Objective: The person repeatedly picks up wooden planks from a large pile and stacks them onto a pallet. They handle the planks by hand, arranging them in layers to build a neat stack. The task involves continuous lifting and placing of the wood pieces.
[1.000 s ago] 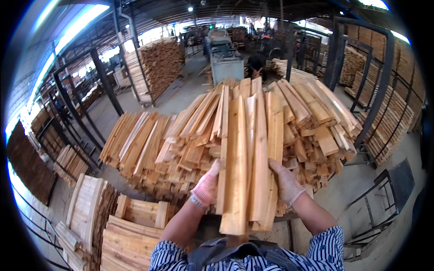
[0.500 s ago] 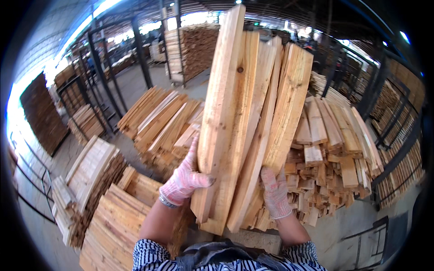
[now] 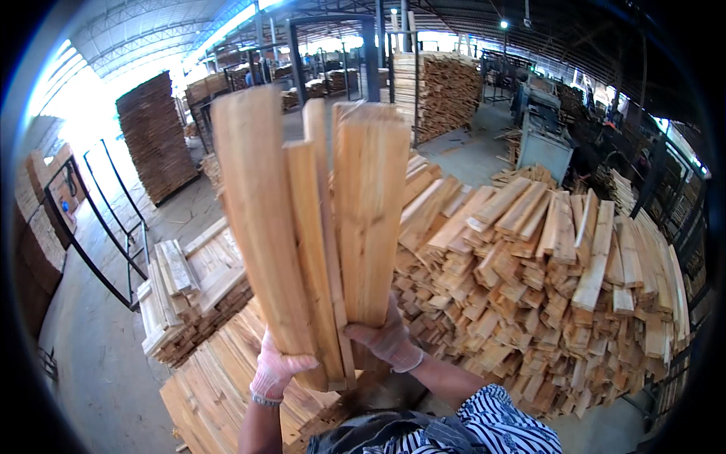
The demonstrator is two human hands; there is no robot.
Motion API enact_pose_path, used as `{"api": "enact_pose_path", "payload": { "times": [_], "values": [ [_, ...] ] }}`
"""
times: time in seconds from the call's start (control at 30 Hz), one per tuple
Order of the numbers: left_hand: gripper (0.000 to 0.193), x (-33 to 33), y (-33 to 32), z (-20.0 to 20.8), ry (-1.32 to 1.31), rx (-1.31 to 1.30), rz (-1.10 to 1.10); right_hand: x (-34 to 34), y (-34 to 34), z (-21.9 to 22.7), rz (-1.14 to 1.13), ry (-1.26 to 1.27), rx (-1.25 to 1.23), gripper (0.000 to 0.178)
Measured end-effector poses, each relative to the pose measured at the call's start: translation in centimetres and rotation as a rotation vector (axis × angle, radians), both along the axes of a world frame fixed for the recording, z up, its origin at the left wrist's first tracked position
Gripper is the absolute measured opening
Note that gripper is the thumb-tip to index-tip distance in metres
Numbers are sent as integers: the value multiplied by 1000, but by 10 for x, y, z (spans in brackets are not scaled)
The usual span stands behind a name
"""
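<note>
Between my two gloved hands a bundle of wooden boards [image 3: 306, 250] stands nearly upright in front of me. My left hand [image 3: 281, 367] grips the left side of the bundle near its lower end, thumb across the front. On the opposite side my right hand [image 3: 383, 340] closes round the boards a little higher, its thumb also in front. The boards' upper ends are uneven and blurred by motion. Below the bundle lies a low stack of planks [image 3: 215, 386], partly hidden by my left arm and the boards.
A big heap of loose boards [image 3: 522, 303] spreads to the right. At the left are a smaller pile of pale boards [image 3: 193, 284], a black metal frame [image 3: 106, 227] and a tall dark wood stack [image 3: 155, 140]. Farther back stand another wood stack [image 3: 446, 94] and a grey-blue machine [image 3: 544, 144].
My view has turned left. The bundle has swung left in both hands, away from the heap and over the low plank stack, and its boards sit closer together.
</note>
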State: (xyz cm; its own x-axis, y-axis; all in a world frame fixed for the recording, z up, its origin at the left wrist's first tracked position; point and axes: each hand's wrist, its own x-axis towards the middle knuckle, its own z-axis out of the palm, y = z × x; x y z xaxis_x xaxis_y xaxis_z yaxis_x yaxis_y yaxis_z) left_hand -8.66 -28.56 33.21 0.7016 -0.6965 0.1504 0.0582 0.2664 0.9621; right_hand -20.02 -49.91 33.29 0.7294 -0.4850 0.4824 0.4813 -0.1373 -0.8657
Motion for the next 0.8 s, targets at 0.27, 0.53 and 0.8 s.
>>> {"api": "enact_pose_path", "payload": {
  "times": [0.27, 0.53, 0.8],
  "values": [
    [90, 49, 103, -44, 39, 52, 240, 88, 105, -162, -81, 147, -486, 83],
    [70, 78, 127, -61, 157, -33, 601, 126, 137, -80, 369, 521, -399, 83],
    [60, 124, 126, -115, 649, 46, 616, 175, 147, -96, 314, 1068, -754, 89]
  ]
}}
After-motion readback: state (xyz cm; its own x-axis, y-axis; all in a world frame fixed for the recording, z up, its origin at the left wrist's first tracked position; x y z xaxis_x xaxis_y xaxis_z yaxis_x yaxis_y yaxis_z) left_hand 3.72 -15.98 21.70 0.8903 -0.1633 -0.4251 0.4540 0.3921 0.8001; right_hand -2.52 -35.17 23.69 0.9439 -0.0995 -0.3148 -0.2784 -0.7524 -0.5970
